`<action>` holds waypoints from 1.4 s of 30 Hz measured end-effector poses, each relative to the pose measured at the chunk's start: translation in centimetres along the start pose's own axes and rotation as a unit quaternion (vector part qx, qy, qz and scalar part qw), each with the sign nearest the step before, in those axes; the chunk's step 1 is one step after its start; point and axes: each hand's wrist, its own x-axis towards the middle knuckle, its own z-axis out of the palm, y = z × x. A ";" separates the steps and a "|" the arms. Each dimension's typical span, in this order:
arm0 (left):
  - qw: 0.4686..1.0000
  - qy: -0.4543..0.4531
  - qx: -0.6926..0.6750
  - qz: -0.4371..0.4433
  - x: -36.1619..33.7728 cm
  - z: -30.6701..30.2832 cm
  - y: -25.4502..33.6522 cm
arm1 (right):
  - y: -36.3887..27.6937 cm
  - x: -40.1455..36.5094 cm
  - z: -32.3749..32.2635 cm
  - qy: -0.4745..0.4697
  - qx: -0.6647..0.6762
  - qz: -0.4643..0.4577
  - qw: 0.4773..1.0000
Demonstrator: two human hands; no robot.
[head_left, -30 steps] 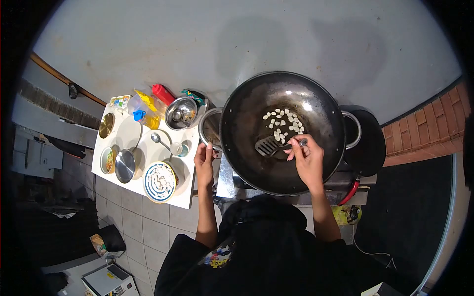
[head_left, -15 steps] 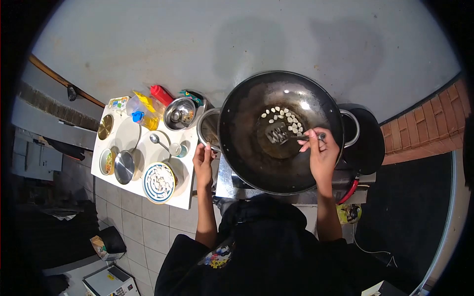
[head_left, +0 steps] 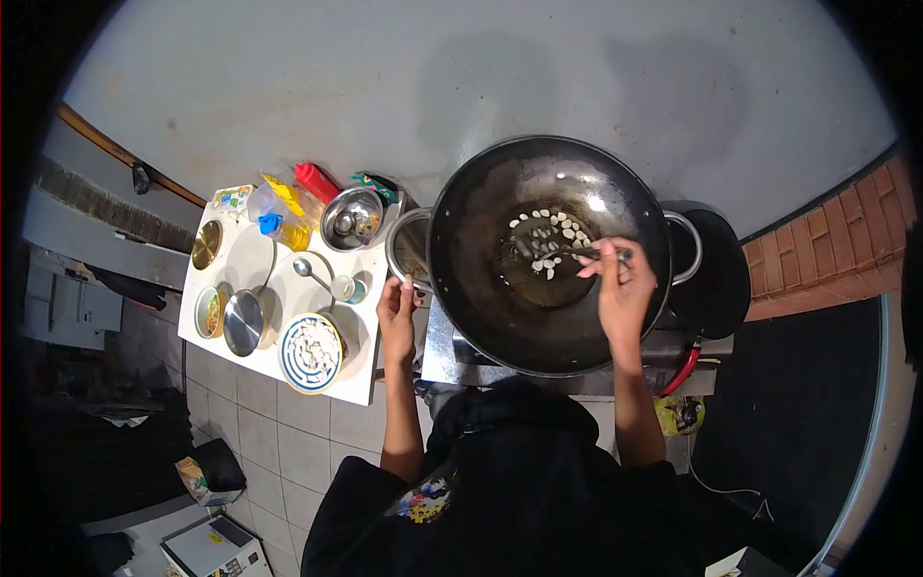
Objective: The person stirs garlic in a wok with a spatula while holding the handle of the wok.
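Right hand (head_left: 627, 293) closed around the slotted spatula (head_left: 581, 252); left hand (head_left: 396, 308) curled on the left loop handle (head_left: 391, 254). The pale chopped pieces (head_left: 567, 225) lie low in the wok (head_left: 471, 313), around the blade; short, gentle strokes should suit them. Leftward, the blue-striped bowl (head_left: 286, 365) stands on the white table (head_left: 362, 373).

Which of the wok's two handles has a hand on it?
The left handle, held by the left hand; no hand is on the right handle.
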 end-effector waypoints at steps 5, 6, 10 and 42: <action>1.000 -0.015 0.008 -0.003 0.0 0.0 -0.1 | -1.0 0.5 -2.0 0.047 0.010 -0.017 0.999; 1.000 -0.005 -0.009 0.000 0.1 0.2 -0.2 | -1.1 0.4 -2.2 0.040 0.013 -0.013 0.999; 0.999 0.008 -0.036 0.001 0.1 0.3 -0.4 | -0.5 -0.6 -1.8 -0.008 0.019 0.018 1.000; 1.000 0.007 -0.013 -0.009 -0.2 0.2 0.0 | -0.3 -1.4 -1.5 -0.034 0.065 0.057 0.996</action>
